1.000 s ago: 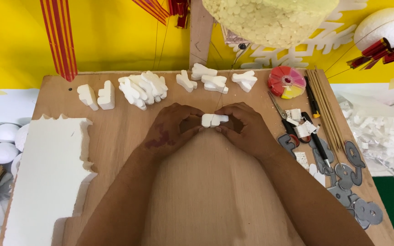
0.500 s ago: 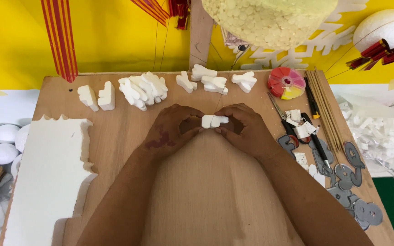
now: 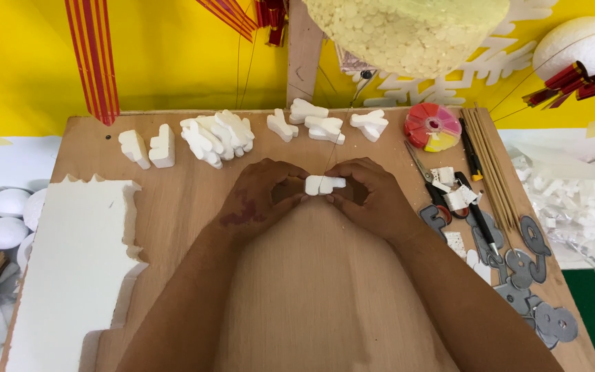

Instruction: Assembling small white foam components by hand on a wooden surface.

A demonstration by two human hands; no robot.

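Holding that small white foam piece (image 3: 324, 184) between both hands is what you're doing right now, dead centre over the wooden board (image 3: 173, 207). Your left hand (image 3: 259, 196) is curling in from the left side, fingertips closing on the left end of the piece, and your right hand (image 3: 368, 195) is mirroring it, pinching the right end. So both hands are gripping the same bit of foam, which is sitting right between your fingertips, at the far edge of your hands, away from you. Can't tell whether it's resting on the board or lifted a bit off it.

A thin wire (image 3: 335, 138) is running down from above and seems to be meeting the piece where you're holding it.

Stuff around you: a row of cut white foam shapes (image 3: 215, 134) is lying along the far edge of the board, well apart from your hands. A big white foam sheet (image 3: 70, 269) with a jagged edge is sitting on the left, near your left forearm. On the right you've got a round red and yellow dish (image 3: 432, 127), thin wooden sticks (image 3: 494, 165), scissors (image 3: 425, 176), and grey flat cut-outs (image 3: 525, 265) spreading toward the near right corner, just beside your right forearm.
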